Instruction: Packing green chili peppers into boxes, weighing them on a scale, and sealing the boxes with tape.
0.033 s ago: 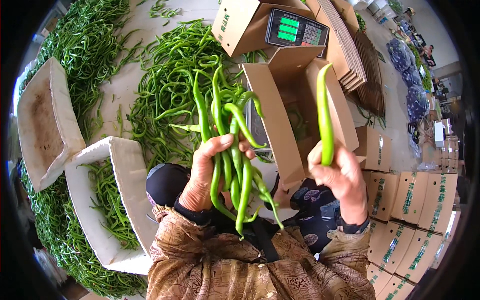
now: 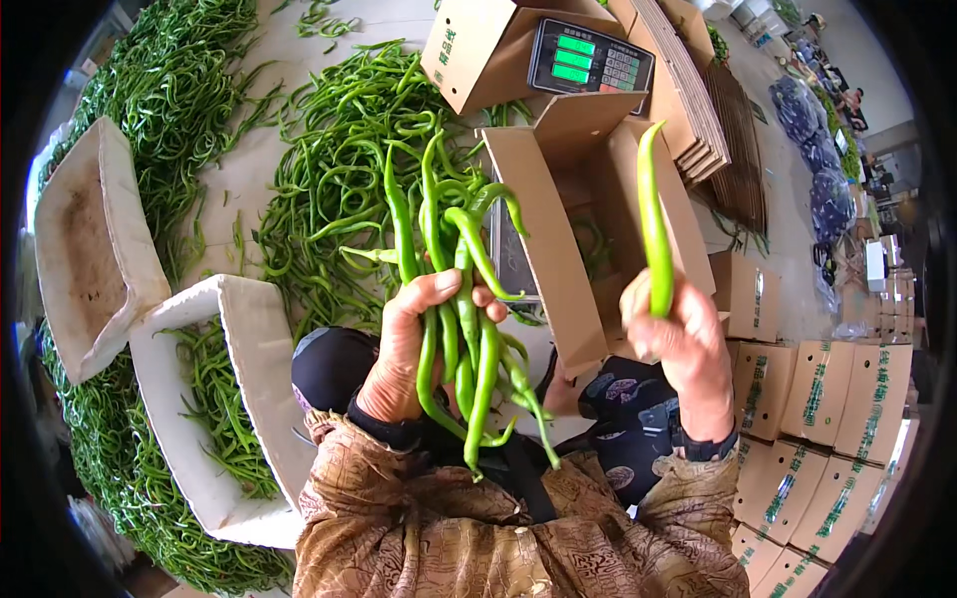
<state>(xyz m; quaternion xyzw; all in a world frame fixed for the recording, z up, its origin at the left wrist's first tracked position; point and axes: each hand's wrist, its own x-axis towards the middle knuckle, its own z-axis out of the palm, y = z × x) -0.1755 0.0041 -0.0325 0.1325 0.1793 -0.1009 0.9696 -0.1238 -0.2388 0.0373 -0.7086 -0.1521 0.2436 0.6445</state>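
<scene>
A pale, smooth floor (image 2: pixel 231 167) is strewn with slender green peppers: a large heap (image 2: pixel 184 80) spreads along the far left, and a looser, tangled heap (image 2: pixel 329 189) lies just ahead of the seated person. At the upper right stand a stack of flattened brown cardboard sheets (image 2: pixel 688 90) and a black scale display (image 2: pixel 592 58) with three lit green panels; dark blue patterned bundles (image 2: pixel 817 149) lie farther off along the right, and closed brown cartons (image 2: pixel 827 399) are piled at the lower right. In the middle, the left hand (image 2: pixel 414 324) is closed around a bunch of long, curving green peppers (image 2: pixel 483 374), gripping it near its middle so that ends stick out above the fist and others hang below it over the lap. Well apart to the right, the right hand (image 2: pixel 683 334) pinches one long, bright green pepper (image 2: pixel 653 214) by its lower end between thumb and fingers, holding it nearly upright, its thin end up. Between and beyond the hands, an open brown cardboard carton (image 2: pixel 543 229) with raised flaps has some green deep inside, too shadowed to make out. To the left, a white foam box (image 2: pixel 264 369) holds green peppers, and touching it is a tilted white foam box (image 2: pixel 135 209) with a brown-stained inside.
</scene>
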